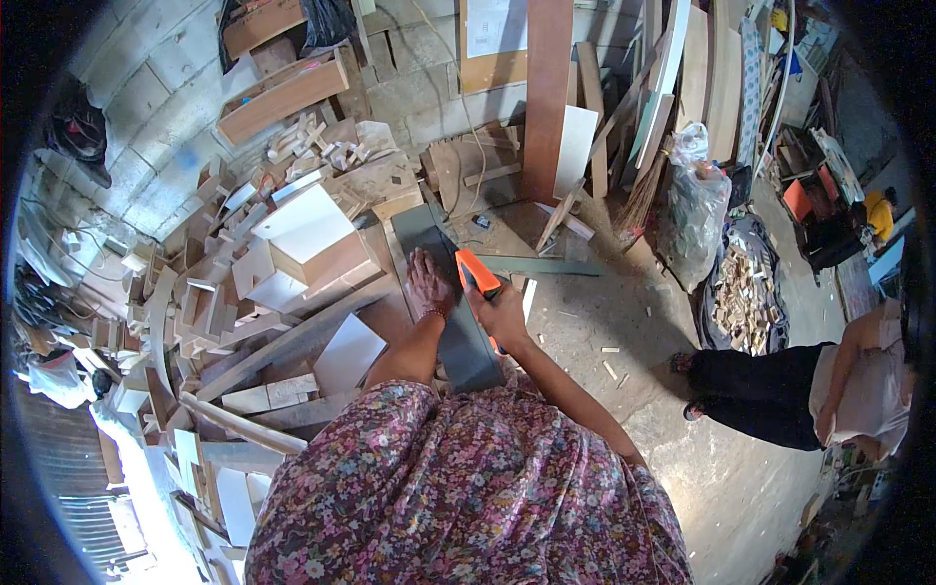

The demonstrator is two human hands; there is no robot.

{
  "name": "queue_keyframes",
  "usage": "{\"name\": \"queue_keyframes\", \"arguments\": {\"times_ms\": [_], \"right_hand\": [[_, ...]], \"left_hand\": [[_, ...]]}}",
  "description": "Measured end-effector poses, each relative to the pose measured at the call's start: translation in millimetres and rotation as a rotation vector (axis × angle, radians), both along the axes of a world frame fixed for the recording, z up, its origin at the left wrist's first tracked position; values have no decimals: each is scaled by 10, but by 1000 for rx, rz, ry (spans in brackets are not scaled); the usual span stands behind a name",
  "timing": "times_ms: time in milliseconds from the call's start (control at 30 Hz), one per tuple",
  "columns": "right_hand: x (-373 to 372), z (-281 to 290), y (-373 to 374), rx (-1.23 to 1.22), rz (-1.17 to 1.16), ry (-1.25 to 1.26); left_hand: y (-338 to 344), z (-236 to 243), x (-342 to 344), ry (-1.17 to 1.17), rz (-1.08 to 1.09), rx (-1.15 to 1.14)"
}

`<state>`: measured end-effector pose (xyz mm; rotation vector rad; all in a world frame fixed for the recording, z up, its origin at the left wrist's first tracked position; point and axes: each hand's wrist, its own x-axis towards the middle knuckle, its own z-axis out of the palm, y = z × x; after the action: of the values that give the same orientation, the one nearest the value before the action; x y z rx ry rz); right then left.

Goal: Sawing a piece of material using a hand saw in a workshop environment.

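1. A dark grey board [458,331] is placed in the middle of the view, directly in front of the floral garment [468,478]. Its long axis is slanted slightly: the far end is pointed away from the body and a little to the left, and the near end is met by the cloth.
2. The left hand [429,285] is laid flat on the board, fingers spread and directed toward the far end; its grip is apart, with nothing clasped.
3. An orange tool [475,270] with black parts is held in the right hand [502,314], whose grip is clamped on it. The broad orange end is pointed away and to the left, so that its long axis is set roughly along the board. The tool is seen at the board's right edge; whether the two are touched together cannot be told.
4. To the right of the board, a narrow green strip [546,265] is seen, pointed sideways.
5. On the left, a white panel [349,353] is found near the left forearm, among heaped wood pieces.
6. Farther right, wood offcuts [746,302] are gathered on black sheeting, near another person in dark trousers [765,395].
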<state>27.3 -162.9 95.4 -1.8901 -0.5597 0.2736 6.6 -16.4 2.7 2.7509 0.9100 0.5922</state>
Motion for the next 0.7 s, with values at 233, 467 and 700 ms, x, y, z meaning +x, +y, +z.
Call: {"name": "queue_keyframes", "arguments": {"times_ms": [233,467,700], "right_hand": [[-320,730,-200,-142,53,136],[-310,773,-389,-104,58,201],[77,147,136,-85,-11,25]], "left_hand": [[72,-175,-25,5,37,-53],[66,-85,-5,-70,14,-26],[12,-156,52,-120,10,-119]]}}
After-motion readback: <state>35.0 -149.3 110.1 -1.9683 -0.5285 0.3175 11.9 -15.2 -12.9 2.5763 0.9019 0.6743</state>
